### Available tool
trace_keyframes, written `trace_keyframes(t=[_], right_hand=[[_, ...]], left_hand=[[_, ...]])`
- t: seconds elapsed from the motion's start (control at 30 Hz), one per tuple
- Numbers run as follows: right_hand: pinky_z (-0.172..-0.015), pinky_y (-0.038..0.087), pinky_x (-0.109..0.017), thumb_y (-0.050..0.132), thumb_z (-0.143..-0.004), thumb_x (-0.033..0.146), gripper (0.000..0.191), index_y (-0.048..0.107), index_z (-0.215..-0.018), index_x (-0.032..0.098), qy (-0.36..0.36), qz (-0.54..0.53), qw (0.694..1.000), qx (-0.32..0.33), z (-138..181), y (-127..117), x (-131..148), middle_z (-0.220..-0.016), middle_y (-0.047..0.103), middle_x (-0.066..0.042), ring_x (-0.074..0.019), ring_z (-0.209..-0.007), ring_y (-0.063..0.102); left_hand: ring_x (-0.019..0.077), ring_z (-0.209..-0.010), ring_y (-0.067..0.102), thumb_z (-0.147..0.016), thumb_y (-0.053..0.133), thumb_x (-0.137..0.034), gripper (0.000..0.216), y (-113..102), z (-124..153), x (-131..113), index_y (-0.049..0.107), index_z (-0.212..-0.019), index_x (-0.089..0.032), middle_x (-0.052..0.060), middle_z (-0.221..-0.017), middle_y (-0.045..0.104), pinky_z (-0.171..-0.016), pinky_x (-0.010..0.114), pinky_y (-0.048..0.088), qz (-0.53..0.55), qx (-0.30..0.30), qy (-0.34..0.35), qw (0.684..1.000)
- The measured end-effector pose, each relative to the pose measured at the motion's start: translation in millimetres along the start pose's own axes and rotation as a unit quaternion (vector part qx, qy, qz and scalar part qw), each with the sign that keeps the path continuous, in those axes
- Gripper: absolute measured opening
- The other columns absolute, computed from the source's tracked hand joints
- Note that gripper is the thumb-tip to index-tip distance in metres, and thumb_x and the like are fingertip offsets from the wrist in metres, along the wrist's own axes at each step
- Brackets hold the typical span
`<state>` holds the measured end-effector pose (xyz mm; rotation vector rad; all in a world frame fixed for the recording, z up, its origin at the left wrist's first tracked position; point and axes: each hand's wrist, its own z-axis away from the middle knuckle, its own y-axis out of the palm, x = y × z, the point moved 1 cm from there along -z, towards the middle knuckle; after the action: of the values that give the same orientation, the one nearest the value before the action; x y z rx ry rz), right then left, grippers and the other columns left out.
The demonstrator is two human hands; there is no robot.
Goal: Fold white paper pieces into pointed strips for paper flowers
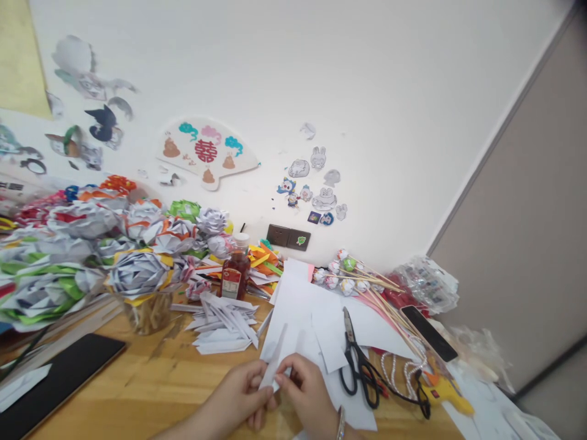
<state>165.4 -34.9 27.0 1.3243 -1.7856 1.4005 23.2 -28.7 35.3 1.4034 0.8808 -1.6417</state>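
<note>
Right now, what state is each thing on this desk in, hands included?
left hand: fingers pinching the paper strip.
right hand: fingers pinching the same strip.
paper strip: folded, held between both hands.
scissors: closed, lying flat on the white sheets.
bottle: upright, cap on.
glue gun: lying on its side.
black device: screen dark, lying flat.
folded pieces: loosely piled.

Head camera (slightly tilted) looks forward and down across the table (151,379) toward the wall (367,79).
</note>
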Motion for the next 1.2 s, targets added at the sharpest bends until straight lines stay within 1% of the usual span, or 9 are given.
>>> trace_keyframes(t=[0.1, 0.2, 0.33, 0.5, 0.67, 0.9, 1.0, 1.1, 1.2], right_hand=[[-0.051, 0.035, -0.019, 0.049, -0.073, 0.014, 0.008, 0.057, -0.074, 0.015, -0.002, -0.027, 1.000, 0.009, 0.0, -0.6, 0.1, -0.059, 0.048, 0.003, -0.0104, -0.053, 0.043], [-0.049, 0.033, -0.019, 0.049, -0.068, 0.009, 0.015, 0.057, -0.078, 0.015, 0.015, -0.030, 0.999, 0.025, 0.3, -0.6, 0.2, -0.057, 0.043, 0.005, -0.0096, -0.051, 0.040], [-0.049, 0.032, -0.019, 0.049, -0.064, 0.005, 0.021, 0.057, -0.079, 0.016, 0.027, -0.004, 0.999, 0.023, 1.0, 0.3, 1.7, -0.055, 0.039, 0.006, -0.0095, -0.051, 0.039], [-0.050, 0.033, -0.019, 0.047, -0.064, 0.005, 0.022, 0.057, -0.079, 0.017, 0.028, 0.002, 0.999, 0.024, 1.3, 0.9, 2.5, -0.057, 0.041, 0.005, -0.0098, -0.051, 0.040], [-0.052, 0.034, -0.019, 0.047, -0.063, 0.004, 0.022, 0.058, -0.078, 0.017, 0.017, 0.021, 0.999, 0.022, 1.3, 0.2, 3.4, -0.059, 0.044, 0.005, -0.0101, -0.053, 0.042], [-0.053, 0.035, -0.019, 0.048, -0.063, 0.003, 0.023, 0.058, -0.079, 0.016, 0.016, 0.034, 0.999, 0.026, 1.4, 1.3, 6.2, -0.059, 0.044, 0.005, -0.0104, -0.054, 0.043], [-0.053, 0.035, -0.019, 0.050, -0.067, 0.008, 0.023, 0.056, -0.086, 0.018, -0.009, 0.043, 0.998, 0.040, -0.9, -2.1, 7.5, -0.059, 0.043, 0.005, -0.0110, -0.054, 0.044], [-0.054, 0.037, -0.020, 0.051, -0.072, 0.015, 0.025, 0.052, -0.097, 0.019, -0.045, 0.055, 0.997, 0.003, -8.6, -14.2, 20.1, -0.064, 0.047, 0.004, -0.0117, -0.056, 0.046], [-0.053, 0.037, -0.021, 0.047, -0.078, 0.022, 0.015, 0.053, -0.091, 0.018, -0.097, 0.046, 0.992, -0.064, -14.9, -34.2, 54.3, -0.065, 0.049, 0.002, -0.0123, -0.057, 0.046]], left_hand=[[0.0068, -0.031, 0.048, -0.062, 0.057, -0.032, 0.018, -0.4, -1.0, 0.7, 0.047, -0.065, -0.017, -0.005, -0.049, 0.060, -0.034, 0.017, 0.036, -0.002, 0.001, 0.000, 1.000], [0.0068, -0.031, 0.048, -0.062, 0.055, -0.033, 0.019, -0.6, -1.7, 1.7, 0.047, -0.066, -0.017, -0.005, -0.048, 0.059, -0.033, 0.017, 0.035, -0.003, 0.002, 0.006, 1.000], [0.0066, -0.030, 0.048, -0.062, 0.056, -0.034, 0.020, -0.7, -1.8, 3.2, 0.045, -0.065, -0.017, -0.006, -0.047, 0.059, -0.032, 0.017, 0.034, -0.003, 0.003, 0.008, 1.000], [0.0058, -0.030, 0.047, -0.060, 0.055, -0.026, 0.015, -1.5, -3.2, 6.1, 0.045, -0.067, -0.017, -0.006, -0.049, 0.060, -0.032, 0.016, 0.032, -0.001, 0.018, 0.006, 1.000], [0.0057, -0.030, 0.047, -0.060, 0.051, -0.023, 0.011, -1.5, -2.7, 5.2, 0.045, -0.067, -0.017, -0.007, -0.048, 0.059, -0.032, 0.016, 0.033, -0.007, 0.013, 0.005, 1.000], [0.0053, -0.029, 0.045, -0.061, 0.055, -0.030, 0.019, 0.2, -3.3, 5.9, 0.045, -0.069, -0.017, -0.008, -0.045, 0.056, -0.032, 0.015, 0.032, -0.010, 0.010, 0.002, 1.000], [0.0058, -0.029, 0.045, -0.061, 0.057, -0.037, 0.025, -0.1, -4.7, 8.8, 0.046, -0.071, -0.017, -0.008, -0.043, 0.054, -0.032, 0.015, 0.031, -0.001, 0.008, 0.005, 1.000], [0.0059, -0.029, 0.045, -0.062, 0.058, -0.039, 0.026, -0.5, -5.4, 10.9, 0.044, -0.070, -0.018, -0.008, -0.043, 0.054, -0.031, 0.015, 0.030, 0.007, 0.004, 0.008, 1.000], [0.0059, -0.029, 0.045, -0.062, 0.060, -0.039, 0.026, -0.8, -4.5, 10.2, 0.044, -0.067, -0.019, -0.008, -0.043, 0.055, -0.032, 0.015, 0.030, 0.000, -0.003, 0.010, 1.000]])
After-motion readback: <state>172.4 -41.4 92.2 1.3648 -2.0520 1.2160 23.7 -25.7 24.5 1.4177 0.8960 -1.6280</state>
